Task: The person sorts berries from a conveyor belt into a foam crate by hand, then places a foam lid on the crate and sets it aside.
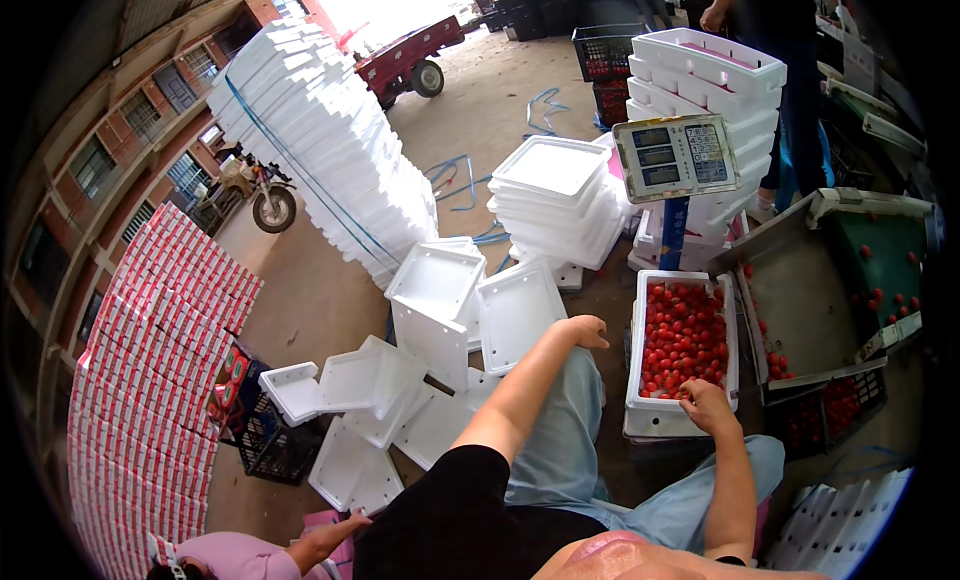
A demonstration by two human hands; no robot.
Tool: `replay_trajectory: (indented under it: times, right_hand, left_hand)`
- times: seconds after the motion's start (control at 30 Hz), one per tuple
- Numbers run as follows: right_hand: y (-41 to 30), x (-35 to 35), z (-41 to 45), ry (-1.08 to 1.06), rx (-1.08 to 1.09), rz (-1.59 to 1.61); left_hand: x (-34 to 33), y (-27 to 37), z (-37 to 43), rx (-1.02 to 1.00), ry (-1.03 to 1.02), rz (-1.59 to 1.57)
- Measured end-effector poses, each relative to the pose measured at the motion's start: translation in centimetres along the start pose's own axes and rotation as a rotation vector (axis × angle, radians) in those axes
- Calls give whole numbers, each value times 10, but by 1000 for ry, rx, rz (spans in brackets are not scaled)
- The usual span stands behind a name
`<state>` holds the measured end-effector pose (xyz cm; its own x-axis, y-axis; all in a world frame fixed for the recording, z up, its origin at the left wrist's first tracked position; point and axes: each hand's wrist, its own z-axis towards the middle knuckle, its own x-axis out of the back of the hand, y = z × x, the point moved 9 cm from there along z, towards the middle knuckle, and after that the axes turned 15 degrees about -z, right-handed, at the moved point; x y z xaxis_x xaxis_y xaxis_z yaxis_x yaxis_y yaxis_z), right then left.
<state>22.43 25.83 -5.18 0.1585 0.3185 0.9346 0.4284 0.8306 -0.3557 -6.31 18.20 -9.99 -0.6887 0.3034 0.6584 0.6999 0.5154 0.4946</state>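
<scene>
A white foam box [640, 413] full of small red fruits [682, 336], which look like cherry tomatoes, stands before me. My right hand [706, 409] reaches over its near right corner, fingertips bent down at the fruits. Whether a fruit is between those fingers cannot be made out. My left hand [585, 331] hangs loosely by my left knee, left of the box, with no object visible in it. Beyond the box, a digital scale display [675, 158] rises on a blue post [674, 233].
A sorting chute [799, 310] with loose fruits adjoins the box at right. Foam lids [521, 317] lie scattered left; a tall foam stack [315, 145] stands behind. Stacked foam boxes [701, 92] are beyond the scale. One person [240, 557] is at lower left, another [780, 77] at upper right.
</scene>
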Motion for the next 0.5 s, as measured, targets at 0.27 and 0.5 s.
replay_trajectory:
  times: [0.27,0.5]
  right_hand:
    - [4,-11,-1,-69,9,-28]
    - [10,-11,-4,-88,-8,-70]
  left_hand:
    - [-21,-20,30,-44,-97,31]
    - [-29,-26,40,-71,-153,29]
